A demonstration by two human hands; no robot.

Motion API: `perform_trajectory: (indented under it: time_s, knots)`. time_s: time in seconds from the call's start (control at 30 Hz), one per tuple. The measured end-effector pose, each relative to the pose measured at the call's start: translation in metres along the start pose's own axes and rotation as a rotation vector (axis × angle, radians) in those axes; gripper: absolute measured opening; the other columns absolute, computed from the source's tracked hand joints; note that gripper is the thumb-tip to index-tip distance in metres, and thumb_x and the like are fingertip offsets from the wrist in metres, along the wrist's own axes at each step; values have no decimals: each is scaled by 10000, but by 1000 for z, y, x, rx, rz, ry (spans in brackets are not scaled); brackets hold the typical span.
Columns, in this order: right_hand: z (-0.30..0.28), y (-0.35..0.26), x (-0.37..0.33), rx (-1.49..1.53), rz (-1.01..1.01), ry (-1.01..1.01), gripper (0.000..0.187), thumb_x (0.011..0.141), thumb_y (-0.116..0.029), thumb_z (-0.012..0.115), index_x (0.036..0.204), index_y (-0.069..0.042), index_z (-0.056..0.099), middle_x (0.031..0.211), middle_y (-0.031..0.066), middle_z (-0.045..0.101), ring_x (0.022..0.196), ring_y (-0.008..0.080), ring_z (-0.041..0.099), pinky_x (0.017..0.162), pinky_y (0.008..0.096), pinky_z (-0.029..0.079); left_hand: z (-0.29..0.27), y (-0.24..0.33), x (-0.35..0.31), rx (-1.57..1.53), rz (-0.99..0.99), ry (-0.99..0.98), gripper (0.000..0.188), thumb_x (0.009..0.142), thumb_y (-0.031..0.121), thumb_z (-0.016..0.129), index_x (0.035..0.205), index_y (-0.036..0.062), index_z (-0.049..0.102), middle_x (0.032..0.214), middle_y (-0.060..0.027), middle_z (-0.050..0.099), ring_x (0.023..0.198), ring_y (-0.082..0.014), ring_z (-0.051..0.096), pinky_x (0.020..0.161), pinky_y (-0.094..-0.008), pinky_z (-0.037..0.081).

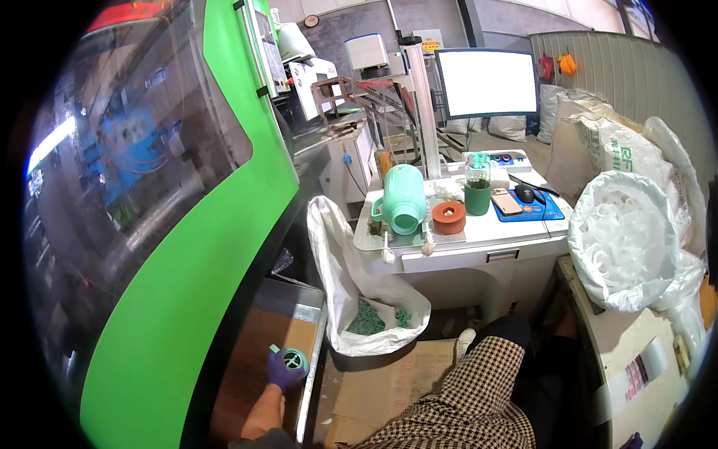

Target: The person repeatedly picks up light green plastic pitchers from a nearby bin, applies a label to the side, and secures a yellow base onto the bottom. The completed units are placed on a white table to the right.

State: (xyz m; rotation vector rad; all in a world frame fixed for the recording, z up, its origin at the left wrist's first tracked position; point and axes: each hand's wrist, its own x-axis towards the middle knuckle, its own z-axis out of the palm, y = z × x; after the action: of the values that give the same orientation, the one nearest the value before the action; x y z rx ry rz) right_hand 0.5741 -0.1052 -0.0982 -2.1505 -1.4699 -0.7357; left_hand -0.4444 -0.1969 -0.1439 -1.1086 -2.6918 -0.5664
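My left hand [283, 373], in a purple glove, is closed round a mint-green plastic part [295, 359]. The part is round, with spokes across its ring and a small tab at the upper left. Hand and part are over the cardboard-lined metal tray [319, 318] beside the green machine. Of my right hand [633, 441] only a bit of purple glove shows at the lower right rim, over the side table; its fingers are too cut off to read. Near my left hand stands a white sack [329, 254] with green scraps [366, 318] in it.
A green-framed machine [161, 299] fills the left. Ahead, a white desk [479, 247] bears a mint-green jug [404, 196], orange tape roll [449, 217], bottle [477, 191], phone [506, 201], mouse [526, 194] and monitor [488, 82]. A bag of translucent white plastic pieces [624, 232] stands right.
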Motion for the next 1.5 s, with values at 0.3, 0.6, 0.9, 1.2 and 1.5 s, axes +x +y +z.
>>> perform_trajectory:
  time_s: [0.3, 0.6, 0.9, 1.2, 1.5]
  knots:
    - [-25, -42, 13, -55, -141, 241, 247, 1003, -221, 625, 950, -10, 743, 1046, 140, 759, 974, 282, 712, 881, 397, 576, -12, 27, 33, -86, 216, 234, 852, 557, 392, 964, 1261, 82, 597, 1271, -166, 608, 1183, -376, 581, 994, -494, 469]
    - [-123, -333, 37, 712, -443, -10, 409, 809, -65, 775, 1208, -61, 687, 1258, 139, 653, 1134, 353, 636, 991, 436, 517, -127, 354, -28, -546, 952, 191, 895, 614, 373, 964, 1332, 1, 579, 1126, -142, 705, 982, -357, 675, 864, -453, 533]
    - [-108, -474, 23, 998, -977, -238, 508, 760, -193, 771, 1238, -91, 634, 1100, 96, 683, 773, 261, 685, 654, 359, 560, -102, 438, -85, -758, 1153, 118, 761, 656, 343, 901, 1299, 37, 633, 1241, -75, 700, 1133, -308, 661, 1094, -463, 447]
    - [-93, -450, 26, 1115, -906, -977, 443, 820, -238, 726, 1185, -1, 638, 1090, 226, 686, 929, 369, 698, 776, 446, 584, -103, 463, -99, -554, 1471, 87, 586, 757, 296, 734, 1319, 142, 670, 1223, -72, 695, 1142, -275, 669, 1053, -479, 499]
    - [-126, -439, 53, 1244, -502, -999, 262, 928, -167, 681, 1140, -15, 661, 1021, 181, 700, 906, 321, 692, 769, 407, 558, -104, 467, -109, -500, 1406, 107, 555, 810, 225, 650, 1362, 166, 638, 1268, -56, 672, 1130, -254, 660, 1044, -447, 500]
